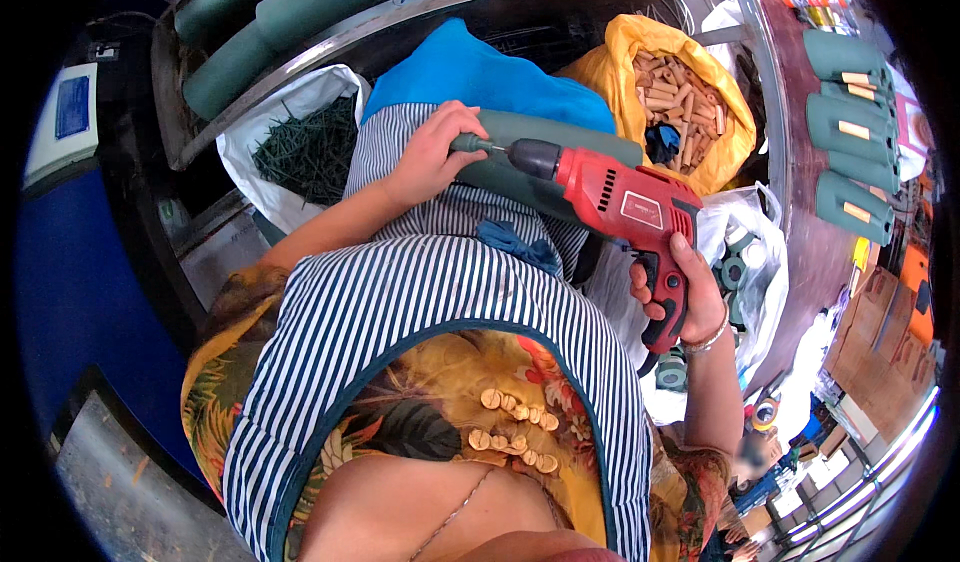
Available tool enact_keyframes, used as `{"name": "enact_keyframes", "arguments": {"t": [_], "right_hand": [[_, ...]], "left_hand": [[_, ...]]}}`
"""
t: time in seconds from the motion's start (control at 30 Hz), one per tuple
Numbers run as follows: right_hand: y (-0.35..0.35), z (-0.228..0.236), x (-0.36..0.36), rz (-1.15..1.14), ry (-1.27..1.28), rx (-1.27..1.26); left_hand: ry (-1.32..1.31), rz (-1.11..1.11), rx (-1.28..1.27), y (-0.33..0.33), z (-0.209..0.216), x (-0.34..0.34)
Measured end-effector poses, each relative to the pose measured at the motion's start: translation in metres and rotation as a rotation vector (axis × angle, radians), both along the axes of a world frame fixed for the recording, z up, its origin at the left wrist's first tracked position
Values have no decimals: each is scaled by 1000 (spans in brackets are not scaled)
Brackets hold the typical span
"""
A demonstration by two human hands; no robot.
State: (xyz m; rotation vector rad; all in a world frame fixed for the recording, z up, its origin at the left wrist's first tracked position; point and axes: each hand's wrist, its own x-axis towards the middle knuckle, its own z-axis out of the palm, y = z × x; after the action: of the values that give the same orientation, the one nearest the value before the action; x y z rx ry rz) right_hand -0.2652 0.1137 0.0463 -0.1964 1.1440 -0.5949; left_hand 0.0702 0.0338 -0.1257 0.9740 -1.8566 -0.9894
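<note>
Drilling cleanly here means keeping the red drill [620,202], gripped in the right hand [680,297], square to the green piece [540,157] on the lap; the left hand [432,152] seemingly pinches its end.

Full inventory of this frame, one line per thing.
Drill: 1, red and black, centre, bit pointing left.
Green part: 1, dark green, on the lap under the bit.
Yellow bag: 1, top right of centre, full of wooden pegs.
White bag: 1, top left, holding dark green sticks.
Blue cloth: 1, top centre.
Green pieces: several, on the brown surface at right.
Apron: 1, striped white and navy, centre.
Left hand: on the green part near the bit.
Right hand: gripping the drill's handle.
</note>
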Motion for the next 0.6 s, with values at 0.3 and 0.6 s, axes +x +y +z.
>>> {"name": "enact_keyframes", "arguments": {"t": [0.3, 0.6], "right_hand": [[0, 4, 3, -32, -26, 22], [-3, 2, 2, -14, -36, 17]], "left_hand": [[-1, 8, 11, 3, 0, -2], [-1, 11, 4, 2, 1, -2]]}}
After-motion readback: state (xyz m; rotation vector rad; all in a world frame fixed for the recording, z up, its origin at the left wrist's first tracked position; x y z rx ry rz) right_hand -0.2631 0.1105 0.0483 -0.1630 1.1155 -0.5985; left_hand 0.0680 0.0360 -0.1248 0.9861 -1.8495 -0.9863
